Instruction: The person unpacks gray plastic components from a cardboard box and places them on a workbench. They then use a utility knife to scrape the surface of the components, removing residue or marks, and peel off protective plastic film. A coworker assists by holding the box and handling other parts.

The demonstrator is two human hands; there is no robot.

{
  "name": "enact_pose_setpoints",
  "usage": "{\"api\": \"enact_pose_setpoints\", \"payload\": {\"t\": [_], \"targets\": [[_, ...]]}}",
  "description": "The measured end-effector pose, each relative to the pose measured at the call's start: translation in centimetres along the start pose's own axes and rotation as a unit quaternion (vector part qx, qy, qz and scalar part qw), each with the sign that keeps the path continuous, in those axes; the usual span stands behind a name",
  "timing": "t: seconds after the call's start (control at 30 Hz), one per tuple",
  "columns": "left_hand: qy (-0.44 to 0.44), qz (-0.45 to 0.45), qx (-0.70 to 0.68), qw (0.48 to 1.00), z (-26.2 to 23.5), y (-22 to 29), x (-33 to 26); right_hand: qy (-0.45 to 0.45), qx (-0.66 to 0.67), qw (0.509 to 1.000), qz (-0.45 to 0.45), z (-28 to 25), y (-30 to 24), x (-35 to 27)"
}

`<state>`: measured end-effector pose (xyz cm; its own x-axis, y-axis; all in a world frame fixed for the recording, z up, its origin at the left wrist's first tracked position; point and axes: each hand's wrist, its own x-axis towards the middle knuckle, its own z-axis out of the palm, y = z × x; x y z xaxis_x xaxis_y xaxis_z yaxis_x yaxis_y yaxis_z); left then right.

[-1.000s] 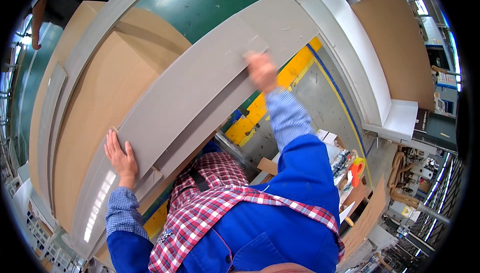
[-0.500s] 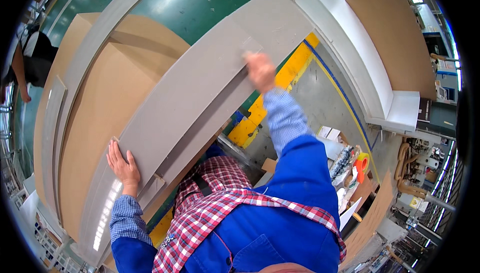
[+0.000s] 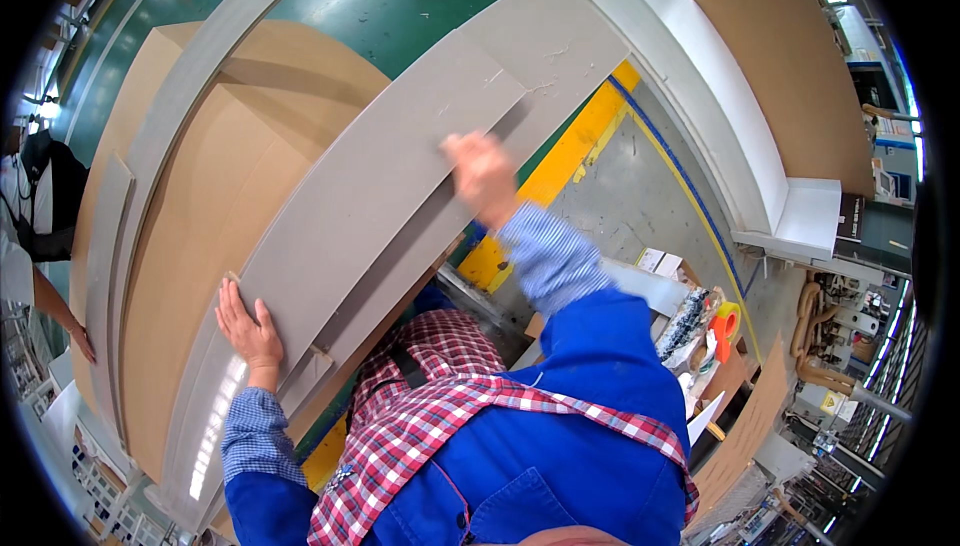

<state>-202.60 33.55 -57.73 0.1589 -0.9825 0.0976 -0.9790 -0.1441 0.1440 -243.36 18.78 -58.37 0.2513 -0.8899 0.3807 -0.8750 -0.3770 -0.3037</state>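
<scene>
A long grey panel (image 3: 365, 181) slants across the middle, with a second grey layer under it along its near side. My left hand (image 3: 252, 334) lies flat on its lower left end, fingers spread. Over the panel's upper half, my right hand (image 3: 484, 178) is closed and slightly blurred by motion. Whatever its fingers hold, if anything, is hidden. Thin pale shreds (image 3: 540, 86) lie on the panel's upper right end. Beneath the left hand's side, a small block (image 3: 318, 358) sits on the lower layer.
Left of the panel are brown boards (image 3: 240, 186) and a long grey strip (image 3: 170, 146). A co-worker's hand (image 3: 82, 344) is at the far left strip. White curved panels (image 3: 690, 76) stand at the right. Orange and yellow tape rolls (image 3: 722, 326) lie among clutter near my right arm.
My right hand has moved left and nearer to me along the panel. My left hand stays in place. The co-worker at the left has come closer, a hand now at the grey strip.
</scene>
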Motion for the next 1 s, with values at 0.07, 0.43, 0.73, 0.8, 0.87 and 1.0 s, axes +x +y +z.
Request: {"api": "enact_pose_setpoints", "payload": {"t": [0.07,0.43,0.73,0.8,0.87,1.0], "targets": [[0.002,0.003,-0.011,1.000,0.0,0.2,0.1,0.029,0.096,0.992,-0.071,1.1,-6.8,-3.0],[-0.003,0.003,-0.008,1.000,-1.1,0.0,-0.7,0.071,-0.099,0.983,0.140,-2.8,11.4,4.1],[-0.001,0.001,-0.015,1.000,-0.9,-0.1,-0.8,0.028,0.025,0.993,-0.108,-2.4,2.1,1.5],[-0.002,0.002,-0.013,1.000,-0.9,0.0,-0.7,0.049,0.015,0.994,-0.092,-2.2,3.9,1.8],[-0.003,0.004,-0.009,1.000,-0.9,0.1,-0.6,0.073,-0.072,0.995,0.024,-2.7,11.0,3.2],[0.003,0.005,0.002,1.000,-0.3,0.2,-0.4,0.138,-0.079,0.980,0.116,-5.1,14.3,4.5]]}}
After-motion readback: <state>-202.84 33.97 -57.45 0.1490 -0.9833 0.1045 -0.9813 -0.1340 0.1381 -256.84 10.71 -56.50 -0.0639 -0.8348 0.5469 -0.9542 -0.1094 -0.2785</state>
